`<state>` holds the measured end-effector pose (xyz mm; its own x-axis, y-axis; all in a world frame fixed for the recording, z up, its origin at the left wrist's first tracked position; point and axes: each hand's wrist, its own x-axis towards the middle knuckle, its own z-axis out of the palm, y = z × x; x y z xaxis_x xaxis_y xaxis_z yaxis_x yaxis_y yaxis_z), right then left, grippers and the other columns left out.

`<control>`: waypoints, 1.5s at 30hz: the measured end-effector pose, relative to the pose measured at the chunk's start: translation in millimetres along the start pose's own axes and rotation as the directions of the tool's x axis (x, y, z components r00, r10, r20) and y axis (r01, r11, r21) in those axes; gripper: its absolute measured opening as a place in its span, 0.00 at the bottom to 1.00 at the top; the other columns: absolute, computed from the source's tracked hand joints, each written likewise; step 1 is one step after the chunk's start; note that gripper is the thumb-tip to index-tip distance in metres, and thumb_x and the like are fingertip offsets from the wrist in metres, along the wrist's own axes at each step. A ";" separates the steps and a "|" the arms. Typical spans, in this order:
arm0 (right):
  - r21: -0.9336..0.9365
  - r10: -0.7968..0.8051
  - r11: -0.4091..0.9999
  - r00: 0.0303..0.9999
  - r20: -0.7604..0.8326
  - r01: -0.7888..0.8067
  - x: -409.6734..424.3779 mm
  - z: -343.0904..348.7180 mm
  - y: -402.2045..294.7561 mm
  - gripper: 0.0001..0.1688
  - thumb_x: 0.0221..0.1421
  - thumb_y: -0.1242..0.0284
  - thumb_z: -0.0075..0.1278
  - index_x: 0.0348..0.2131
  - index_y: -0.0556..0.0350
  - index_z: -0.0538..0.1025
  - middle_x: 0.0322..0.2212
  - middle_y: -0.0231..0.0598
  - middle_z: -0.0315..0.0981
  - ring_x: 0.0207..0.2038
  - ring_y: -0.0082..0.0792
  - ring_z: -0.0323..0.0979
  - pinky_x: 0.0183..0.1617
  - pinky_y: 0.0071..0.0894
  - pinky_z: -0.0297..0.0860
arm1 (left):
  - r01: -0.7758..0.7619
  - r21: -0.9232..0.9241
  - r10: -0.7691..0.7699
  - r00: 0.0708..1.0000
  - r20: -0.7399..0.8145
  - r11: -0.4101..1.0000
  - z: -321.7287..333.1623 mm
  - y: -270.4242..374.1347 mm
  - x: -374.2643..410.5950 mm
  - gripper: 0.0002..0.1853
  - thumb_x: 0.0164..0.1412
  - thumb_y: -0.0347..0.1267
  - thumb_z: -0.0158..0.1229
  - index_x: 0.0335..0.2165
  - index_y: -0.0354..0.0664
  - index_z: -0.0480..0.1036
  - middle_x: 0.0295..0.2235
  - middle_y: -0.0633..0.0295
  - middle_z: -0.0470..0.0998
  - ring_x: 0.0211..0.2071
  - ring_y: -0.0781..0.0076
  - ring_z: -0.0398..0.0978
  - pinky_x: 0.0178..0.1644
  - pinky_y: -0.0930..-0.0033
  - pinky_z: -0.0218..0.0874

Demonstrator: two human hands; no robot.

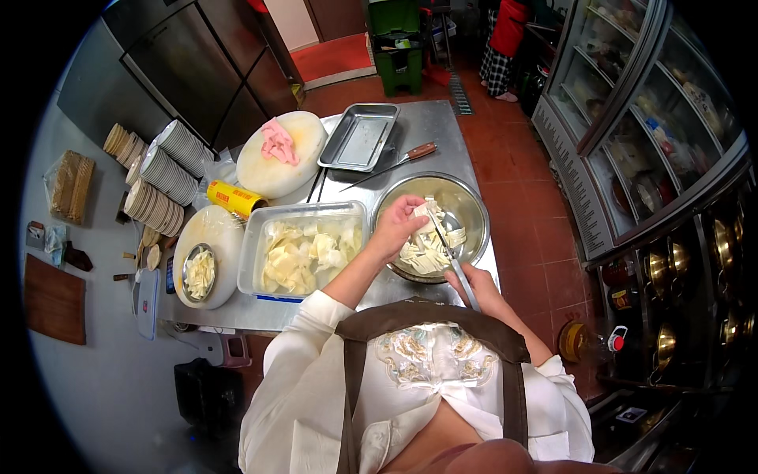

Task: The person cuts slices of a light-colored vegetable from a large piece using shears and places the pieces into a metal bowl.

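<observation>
My left hand (402, 228) pinches a pale, sheet-like piece of food (427, 211) over a steel mixing bowl (478, 204). My right hand (481, 287) grips a long metal cutting tool (445, 246), its blade against that piece; whether it is a knife or scissors I cannot tell. Cut pale strips (423, 260) lie in the bowl beneath both hands. Left of the bowl, a clear plastic tub (251, 252) holds larger pale yellow pieces (290, 260) in liquid. Farther left, a small metal bowl (199, 271) of cut strips rests on a round white board (222, 237).
A knife with a wooden handle (421, 151) lies behind the bowl, near a steel tray (360, 136). A pink cloth (279, 142) is on another round board (251, 172). Stacked plates (169, 175) and a yellow roll box (234, 197) stand left. A person (506, 35) is at the back.
</observation>
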<state>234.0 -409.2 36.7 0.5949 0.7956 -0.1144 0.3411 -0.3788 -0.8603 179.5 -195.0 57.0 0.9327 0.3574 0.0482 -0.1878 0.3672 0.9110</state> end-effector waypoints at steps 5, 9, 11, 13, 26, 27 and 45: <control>0.091 -0.031 0.996 0.999 0.036 0.028 -1.7 2.8 9.6 0.23 0.53 0.56 0.48 0.26 0.61 0.67 0.17 0.45 0.68 0.20 0.34 0.67 0.26 0.31 0.63 | -0.027 -0.039 0.025 0.999 -0.028 0.999 1.9 6.0 -0.8 0.16 0.50 0.19 0.54 0.40 0.36 0.64 0.33 0.62 0.72 0.34 0.78 0.70 0.40 0.77 0.63; 0.180 0.000 0.984 0.995 0.103 -0.018 -2.3 2.3 5.4 0.22 0.55 0.57 0.47 0.26 0.61 0.67 0.16 0.41 0.65 0.19 0.28 0.63 0.26 0.30 0.62 | -0.035 0.008 0.035 0.999 -0.029 0.999 1.0 6.5 -1.9 0.16 0.50 0.19 0.55 0.40 0.37 0.64 0.33 0.63 0.71 0.35 0.79 0.69 0.41 0.78 0.62; 0.200 0.006 0.979 0.994 0.112 -0.028 -1.7 2.6 5.7 0.22 0.55 0.58 0.46 0.26 0.61 0.67 0.15 0.40 0.65 0.19 0.27 0.62 0.25 0.29 0.62 | -0.032 -0.004 0.032 0.999 0.001 0.999 3.6 7.4 -2.2 0.16 0.49 0.20 0.55 0.39 0.37 0.65 0.33 0.64 0.70 0.35 0.79 0.68 0.42 0.78 0.61; 0.198 0.039 0.978 0.990 0.135 -0.066 -0.1 2.4 5.0 0.22 0.55 0.58 0.46 0.26 0.61 0.67 0.15 0.40 0.65 0.19 0.26 0.62 0.25 0.29 0.62 | -0.041 0.006 0.041 0.999 0.017 0.999 4.4 6.9 -2.7 0.16 0.49 0.20 0.56 0.39 0.37 0.65 0.33 0.64 0.70 0.35 0.79 0.68 0.42 0.77 0.61; 0.178 0.065 0.981 0.993 0.101 -0.082 -2.7 1.0 -1.8 0.24 0.55 0.56 0.46 0.25 0.61 0.70 0.14 0.35 0.64 0.18 0.24 0.62 0.23 0.26 0.60 | -0.033 0.047 0.030 0.998 0.052 0.998 -1.3 3.5 1.5 0.17 0.49 0.20 0.57 0.39 0.36 0.64 0.34 0.64 0.70 0.37 0.79 0.68 0.43 0.77 0.61; 0.159 0.048 0.985 0.995 0.091 -0.062 -1.8 1.2 1.4 0.24 0.55 0.56 0.46 0.25 0.62 0.70 0.14 0.35 0.64 0.18 0.24 0.62 0.23 0.26 0.60 | -0.032 0.048 0.029 0.998 0.058 0.998 -2.7 3.0 2.5 0.17 0.49 0.20 0.58 0.39 0.36 0.64 0.35 0.64 0.70 0.37 0.79 0.68 0.44 0.77 0.61; 0.056 0.062 0.997 0.998 -0.011 -0.062 7.4 0.4 7.3 0.25 0.51 0.56 0.50 0.22 0.63 0.69 0.16 0.47 0.68 0.19 0.35 0.66 0.26 0.33 0.63 | 0.168 -0.077 -0.170 0.985 -0.021 0.983 -7.4 5.0 1.2 0.07 0.53 0.23 0.55 0.34 0.37 0.69 0.26 0.63 0.74 0.21 0.81 0.69 0.23 0.82 0.61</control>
<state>240.6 -405.9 29.5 0.6227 0.7654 -0.1625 0.2622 -0.3998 -0.8783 177.4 -186.4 58.7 0.9445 0.3075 -0.1156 -0.0518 0.4870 0.8719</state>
